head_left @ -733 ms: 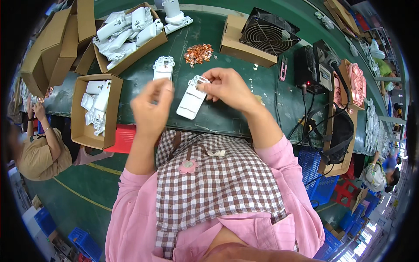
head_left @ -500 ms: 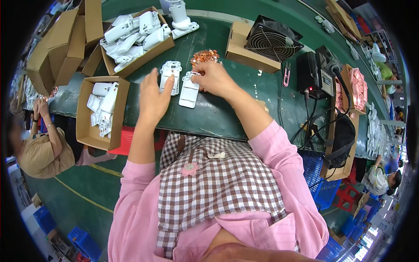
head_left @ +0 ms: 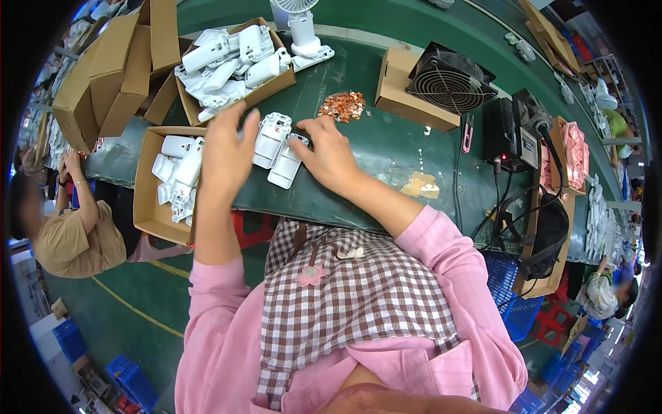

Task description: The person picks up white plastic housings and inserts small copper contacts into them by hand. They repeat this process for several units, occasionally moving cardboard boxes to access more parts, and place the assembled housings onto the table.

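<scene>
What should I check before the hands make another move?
1. Left hand free: ok, nothing visible in it.
2. Right hand at the nearer white piece: ok.
3. Firm grip on that piece: cannot tell.
4. Farther white piece lying on the table: ok.
5. Copper-coloured bits neatly contained: not ok, heaped loose.
6. Black fan away from both hands: ok.
</scene>
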`<action>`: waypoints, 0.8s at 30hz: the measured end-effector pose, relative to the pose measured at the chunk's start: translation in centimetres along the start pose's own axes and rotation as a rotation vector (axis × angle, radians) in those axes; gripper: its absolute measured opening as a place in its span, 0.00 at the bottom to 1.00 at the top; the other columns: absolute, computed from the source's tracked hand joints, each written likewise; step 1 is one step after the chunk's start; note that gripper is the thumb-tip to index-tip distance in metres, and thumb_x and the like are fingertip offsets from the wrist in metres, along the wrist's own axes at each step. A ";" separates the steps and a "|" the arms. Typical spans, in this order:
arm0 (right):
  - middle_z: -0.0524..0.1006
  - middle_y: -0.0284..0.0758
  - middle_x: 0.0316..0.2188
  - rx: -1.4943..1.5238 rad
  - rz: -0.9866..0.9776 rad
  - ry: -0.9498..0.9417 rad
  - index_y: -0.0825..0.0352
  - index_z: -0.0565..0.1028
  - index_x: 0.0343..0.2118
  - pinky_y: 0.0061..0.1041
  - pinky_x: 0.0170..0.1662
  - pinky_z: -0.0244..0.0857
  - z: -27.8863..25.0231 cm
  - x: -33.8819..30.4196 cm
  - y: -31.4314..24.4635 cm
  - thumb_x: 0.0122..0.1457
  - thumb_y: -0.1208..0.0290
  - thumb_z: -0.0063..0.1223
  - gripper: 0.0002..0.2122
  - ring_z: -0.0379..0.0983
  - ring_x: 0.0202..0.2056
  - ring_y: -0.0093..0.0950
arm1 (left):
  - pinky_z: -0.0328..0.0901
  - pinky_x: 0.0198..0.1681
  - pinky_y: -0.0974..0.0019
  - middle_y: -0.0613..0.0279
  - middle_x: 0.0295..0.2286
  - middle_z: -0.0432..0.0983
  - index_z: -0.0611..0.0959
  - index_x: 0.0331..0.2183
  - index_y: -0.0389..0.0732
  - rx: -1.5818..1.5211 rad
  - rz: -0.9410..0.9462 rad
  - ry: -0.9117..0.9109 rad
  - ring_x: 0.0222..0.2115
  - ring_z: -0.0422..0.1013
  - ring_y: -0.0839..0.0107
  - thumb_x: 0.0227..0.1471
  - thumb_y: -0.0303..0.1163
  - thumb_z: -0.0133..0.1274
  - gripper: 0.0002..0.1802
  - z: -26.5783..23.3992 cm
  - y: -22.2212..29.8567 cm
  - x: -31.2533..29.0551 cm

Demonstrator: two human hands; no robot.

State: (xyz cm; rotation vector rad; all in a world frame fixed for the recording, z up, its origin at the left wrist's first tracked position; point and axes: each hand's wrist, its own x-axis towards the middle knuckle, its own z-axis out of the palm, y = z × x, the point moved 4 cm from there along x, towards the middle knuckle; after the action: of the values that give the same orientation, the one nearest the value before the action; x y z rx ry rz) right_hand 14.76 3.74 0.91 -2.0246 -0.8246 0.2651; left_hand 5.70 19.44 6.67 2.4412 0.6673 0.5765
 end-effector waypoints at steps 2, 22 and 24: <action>0.74 0.42 0.34 -0.079 -0.074 0.081 0.69 0.76 0.39 0.34 0.39 0.69 -0.9 -0.3 0.7 0.55 0.67 0.57 0.12 0.75 0.34 0.39 | 0.66 0.46 0.54 0.47 0.39 0.78 0.79 0.44 0.33 0.195 0.097 0.127 0.41 0.73 0.50 0.54 0.38 0.54 0.21 -2.3 1.5 3.2; 0.76 0.37 0.31 -0.138 0.050 -0.020 0.65 0.76 0.36 0.37 0.36 0.69 -7.0 -1.8 5.0 0.52 0.71 0.56 0.09 0.75 0.33 0.38 | 0.65 0.49 0.51 0.46 0.45 0.73 0.74 0.49 0.38 0.522 0.313 -0.206 0.45 0.70 0.46 0.39 0.23 0.53 0.29 -1.9 -4.4 14.9; 0.76 0.37 0.31 -0.144 0.052 -0.020 0.65 0.76 0.36 0.37 0.36 0.69 -7.0 -1.8 5.0 0.52 0.71 0.56 0.09 0.75 0.33 0.39 | 0.65 0.48 0.51 0.46 0.44 0.74 0.74 0.48 0.37 0.515 0.365 -0.198 0.44 0.70 0.47 0.40 0.23 0.53 0.27 -2.2 -3.0 13.9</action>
State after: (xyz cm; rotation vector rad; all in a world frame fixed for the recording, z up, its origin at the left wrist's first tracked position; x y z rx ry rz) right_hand 19.04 -3.92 0.54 -2.1835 -0.8254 0.2621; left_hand 14.48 30.26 10.11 3.0868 0.3112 0.3109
